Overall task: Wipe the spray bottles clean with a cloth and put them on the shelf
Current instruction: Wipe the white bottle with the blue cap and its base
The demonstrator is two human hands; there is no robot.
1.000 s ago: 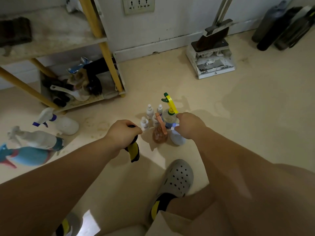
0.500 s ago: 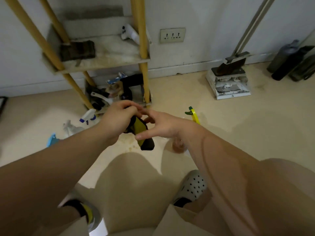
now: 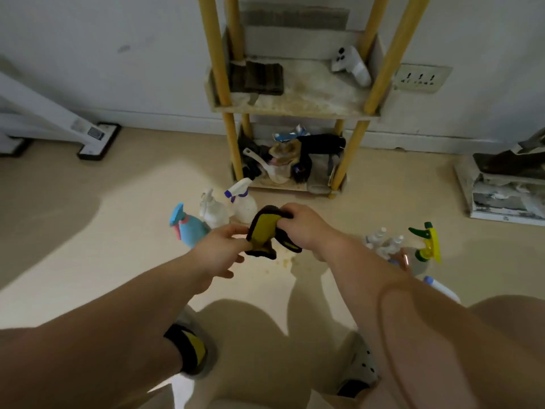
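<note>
Right hand (image 3: 306, 228) off spray bottles (image 3: 427, 246), now grips top of cloth (image 3: 262, 234) at frame centre. Left hand (image 3: 219, 252) shifts to pinching cloth's left edge. Shelf (image 3: 295, 107) now upper centre.

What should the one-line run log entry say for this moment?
step: handling cloth | left hand: pinches cloth | right hand: grips cloth | blue spray bottle: on floor, not held | shelf: ahead
</note>
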